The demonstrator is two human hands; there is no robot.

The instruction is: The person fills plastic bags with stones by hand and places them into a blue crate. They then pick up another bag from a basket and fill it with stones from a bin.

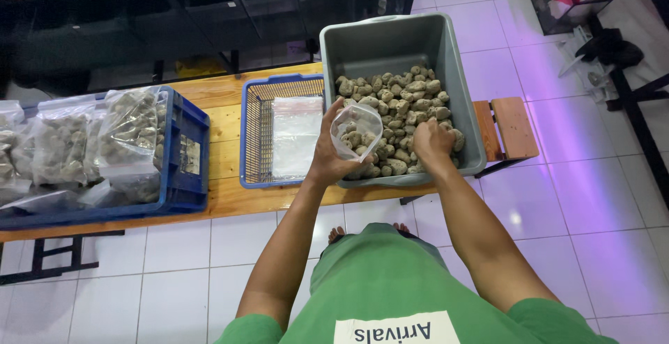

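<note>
Left hand [327,152] pinches clear bag [357,129] open over grey tub [376,44] on tabletop [223,198]. Right hand [432,142] curls round rocks [404,100] in tub. Best: keep bag mouth wide, low; drop rocks in gently.

Bright, even light overhead, purple glare on the floor tiles [516,219], shelves [174,24] behind sit dim, edges bend slightly.
</note>
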